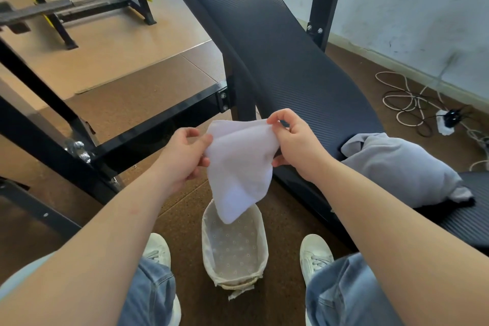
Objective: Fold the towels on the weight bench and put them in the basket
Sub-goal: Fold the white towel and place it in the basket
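A white towel [242, 167] hangs in the air, folded over, its lower tip dangling just above the basket [260, 254]. My left hand [182, 156] pinches its left upper edge and my right hand [296, 140] pinches its right upper corner. The basket is oval, lined with pale dotted cloth, and stands on the floor between my two shoes; nothing lies inside it. A crumpled grey towel [399, 169] lies on the dark weight bench [277, 47] to the right of my right forearm.
The bench's black steel frame [164, 119] runs left of my hands. Another rack with a barbell [79, 2] stands far left. Loose cables and a power strip [447, 120] lie on the brown floor by the right wall.
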`<state>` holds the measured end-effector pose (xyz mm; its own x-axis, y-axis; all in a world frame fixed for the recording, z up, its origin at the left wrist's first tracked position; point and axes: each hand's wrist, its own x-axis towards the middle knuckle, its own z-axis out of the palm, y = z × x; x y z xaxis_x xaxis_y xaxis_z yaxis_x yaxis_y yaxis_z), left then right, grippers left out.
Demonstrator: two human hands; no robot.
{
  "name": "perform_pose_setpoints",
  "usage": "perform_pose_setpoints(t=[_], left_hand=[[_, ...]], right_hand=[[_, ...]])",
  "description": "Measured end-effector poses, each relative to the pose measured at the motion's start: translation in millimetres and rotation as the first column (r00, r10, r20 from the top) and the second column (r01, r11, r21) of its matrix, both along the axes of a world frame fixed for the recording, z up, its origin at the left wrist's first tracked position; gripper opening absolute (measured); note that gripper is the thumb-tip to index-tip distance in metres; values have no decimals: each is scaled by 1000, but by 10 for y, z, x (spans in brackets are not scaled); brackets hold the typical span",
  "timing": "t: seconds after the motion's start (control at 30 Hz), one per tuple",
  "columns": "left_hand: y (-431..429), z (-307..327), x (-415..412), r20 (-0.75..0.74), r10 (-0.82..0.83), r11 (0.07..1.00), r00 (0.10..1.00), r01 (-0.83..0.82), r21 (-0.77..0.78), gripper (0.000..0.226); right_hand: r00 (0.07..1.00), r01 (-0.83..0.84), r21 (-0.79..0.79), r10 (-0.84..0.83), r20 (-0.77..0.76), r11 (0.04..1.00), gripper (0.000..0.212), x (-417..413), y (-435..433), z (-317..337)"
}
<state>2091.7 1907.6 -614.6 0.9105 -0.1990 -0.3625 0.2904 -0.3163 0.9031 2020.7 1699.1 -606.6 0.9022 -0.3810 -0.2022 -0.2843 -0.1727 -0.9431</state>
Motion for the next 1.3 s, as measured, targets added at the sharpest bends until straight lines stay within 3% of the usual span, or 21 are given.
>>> perform_pose_setpoints(t=[0.13, 0.27, 0.33, 0.43, 0.5, 0.6, 0.67, 0.8, 1.0, 1.07, 1.17, 1.3], left_hand=[[-4, 16, 0, 69, -2, 999, 998, 6, -50, 15], [10, 63, -18, 151, -44, 998, 988, 51, -46, 29], [29, 88, -31, 218, -127, 992, 968, 125, 20, 32], [57, 102, -51, 318, -282, 949, 905, 215, 228, 56], [69, 84, -60, 338, -346, 914, 875, 233, 333, 66], [73, -9, -65, 387, -473, 820, 791, 235, 522, 71], [68, -41, -66, 443, -507, 783, 739, 180, 596, 63], [86, -101, -8, 468, -496, 761, 731, 107, 640, 42], [72, -95, 38, 380, -426, 797, 821, 141, 587, 25], [84, -73, 86, 325, -399, 841, 857, 201, 502, 19], [62, -35, 69, 236, -338, 903, 911, 243, 354, 28], [54, 2, 40, 197, -235, 968, 952, 209, 142, 35]], right_hand=[[988, -148, 137, 153, -32, 980, 28, -31, -6, 51], [946, -286, 112, 299, -125, 952, 31, -55, -54, 28], [960, -247, 58, 252, -122, 967, 32, -48, -44, 19], [982, -173, 23, 175, -75, 985, 34, -39, -36, 17], [979, -200, -79, 196, -55, 977, 45, -54, -40, 22], [963, -270, -360, 254, -93, 893, 61, -74, -25, 19], [966, -251, -498, 245, -78, 830, 53, -81, 1, 7], [972, -228, -583, 219, -87, 780, 32, -85, 18, -27], [958, -287, -499, 234, -166, 818, 26, -41, 8, -18], [956, -286, -399, 231, -181, 871, 25, -31, -49, -6], [947, -294, -247, 246, -209, 923, 22, -43, -129, -9], [960, -249, 5, 247, -129, 969, 27, -49, -194, 12]])
